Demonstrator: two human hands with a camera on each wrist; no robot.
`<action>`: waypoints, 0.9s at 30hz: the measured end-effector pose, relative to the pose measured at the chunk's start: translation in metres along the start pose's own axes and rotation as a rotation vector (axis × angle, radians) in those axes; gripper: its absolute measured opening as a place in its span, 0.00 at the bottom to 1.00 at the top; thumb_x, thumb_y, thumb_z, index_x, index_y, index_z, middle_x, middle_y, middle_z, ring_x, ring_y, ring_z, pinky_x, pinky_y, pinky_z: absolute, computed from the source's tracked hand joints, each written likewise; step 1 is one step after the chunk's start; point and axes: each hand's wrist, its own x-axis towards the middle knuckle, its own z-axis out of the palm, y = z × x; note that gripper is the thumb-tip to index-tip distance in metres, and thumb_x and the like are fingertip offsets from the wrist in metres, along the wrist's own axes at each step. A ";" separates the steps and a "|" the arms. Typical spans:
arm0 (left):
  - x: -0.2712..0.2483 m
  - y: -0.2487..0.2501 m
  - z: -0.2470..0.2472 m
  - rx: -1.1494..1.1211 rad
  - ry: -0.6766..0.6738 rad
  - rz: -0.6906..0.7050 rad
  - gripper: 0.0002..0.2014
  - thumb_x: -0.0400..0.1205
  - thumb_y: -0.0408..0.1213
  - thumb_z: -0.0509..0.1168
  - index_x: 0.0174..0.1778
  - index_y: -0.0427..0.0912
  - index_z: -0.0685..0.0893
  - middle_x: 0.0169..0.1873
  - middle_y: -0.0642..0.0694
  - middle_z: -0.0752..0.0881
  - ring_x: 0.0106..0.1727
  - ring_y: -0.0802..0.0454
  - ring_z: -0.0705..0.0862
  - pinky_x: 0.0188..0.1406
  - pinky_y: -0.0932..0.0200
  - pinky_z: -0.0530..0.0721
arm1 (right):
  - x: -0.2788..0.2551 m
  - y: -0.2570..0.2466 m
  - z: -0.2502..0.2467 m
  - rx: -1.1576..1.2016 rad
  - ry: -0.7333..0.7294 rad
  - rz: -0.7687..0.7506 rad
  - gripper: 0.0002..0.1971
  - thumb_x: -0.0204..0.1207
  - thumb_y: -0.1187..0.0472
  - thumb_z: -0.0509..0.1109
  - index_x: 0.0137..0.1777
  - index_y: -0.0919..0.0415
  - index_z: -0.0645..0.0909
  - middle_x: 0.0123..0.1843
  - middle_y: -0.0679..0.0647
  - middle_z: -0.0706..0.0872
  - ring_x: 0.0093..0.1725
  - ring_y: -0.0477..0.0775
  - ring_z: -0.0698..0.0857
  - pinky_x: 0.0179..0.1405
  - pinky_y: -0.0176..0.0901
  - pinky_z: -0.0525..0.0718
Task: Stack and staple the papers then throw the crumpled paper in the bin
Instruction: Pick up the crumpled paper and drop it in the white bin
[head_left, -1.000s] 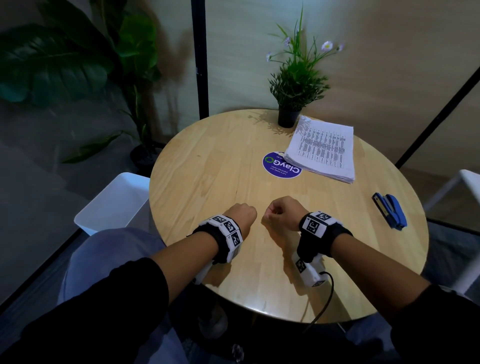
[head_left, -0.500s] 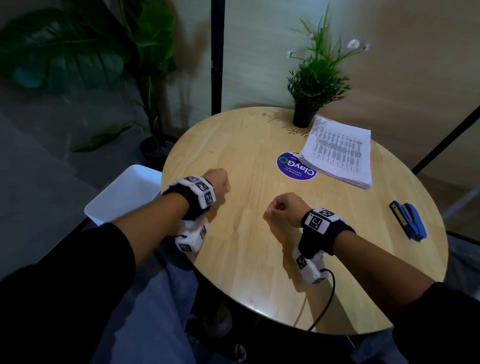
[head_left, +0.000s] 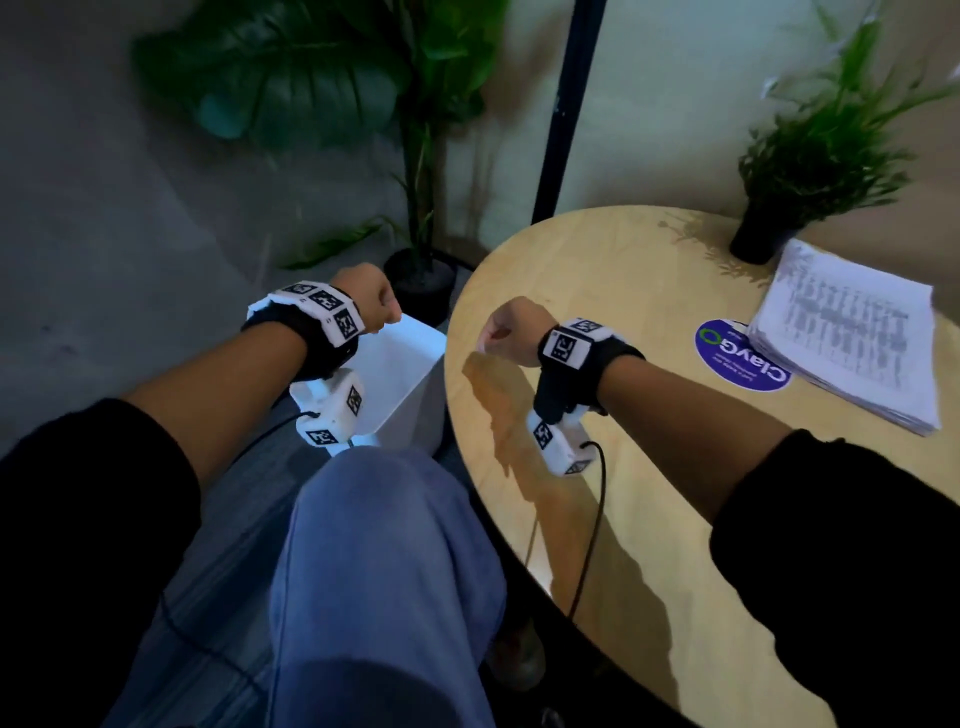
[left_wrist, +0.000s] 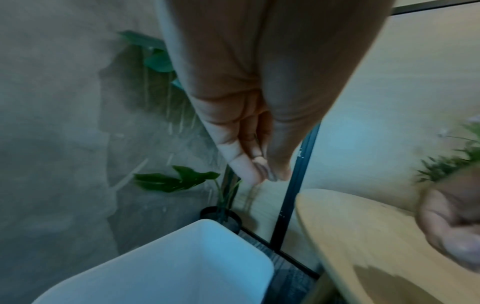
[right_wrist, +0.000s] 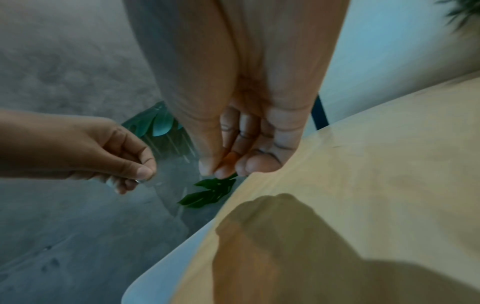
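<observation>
My left hand (head_left: 379, 306) hangs as a fist over the open white bin (head_left: 410, 374), left of the table. In the left wrist view its fingers (left_wrist: 249, 164) curl into the palm with nothing showing in them, and the bin (left_wrist: 182, 257) lies below. My right hand (head_left: 509, 332) is also a fist with nothing seen in it, held just above the round wooden table's (head_left: 623, 291) left edge. The stack of printed papers (head_left: 852, 338) lies at the table's far right. No crumpled paper or stapler is in view.
A small potted plant (head_left: 810, 171) stands behind the papers, next to a round blue sticker (head_left: 737, 358). A large floor plant (head_left: 415, 156) and a black post (head_left: 566, 109) stand beyond the bin. My knee in blue trousers (head_left: 384, 545) is below the bin.
My left hand swung left from the table's middle to above the bin, staying a fist. The right hand barely moved. My head turned left, so the stapler left the view.
</observation>
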 end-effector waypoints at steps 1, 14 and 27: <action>0.002 -0.010 0.002 -0.015 0.006 -0.023 0.08 0.77 0.29 0.66 0.44 0.30 0.89 0.28 0.45 0.84 0.36 0.45 0.83 0.49 0.55 0.84 | 0.013 -0.010 0.006 -0.005 -0.008 -0.003 0.09 0.77 0.64 0.67 0.45 0.64 0.89 0.49 0.58 0.91 0.47 0.57 0.87 0.39 0.44 0.81; 0.032 -0.085 0.029 -0.139 0.136 -0.186 0.07 0.70 0.36 0.77 0.34 0.37 0.88 0.38 0.40 0.88 0.39 0.46 0.82 0.42 0.58 0.79 | 0.107 -0.070 0.052 0.061 -0.005 0.057 0.08 0.68 0.58 0.77 0.41 0.64 0.90 0.42 0.53 0.92 0.36 0.49 0.86 0.40 0.39 0.85; 0.031 -0.079 0.025 -0.063 0.055 -0.196 0.08 0.69 0.33 0.78 0.34 0.34 0.87 0.34 0.38 0.90 0.37 0.41 0.90 0.46 0.51 0.89 | 0.110 -0.075 0.040 0.041 -0.061 0.017 0.09 0.66 0.56 0.80 0.31 0.58 0.84 0.30 0.48 0.86 0.27 0.47 0.85 0.33 0.38 0.87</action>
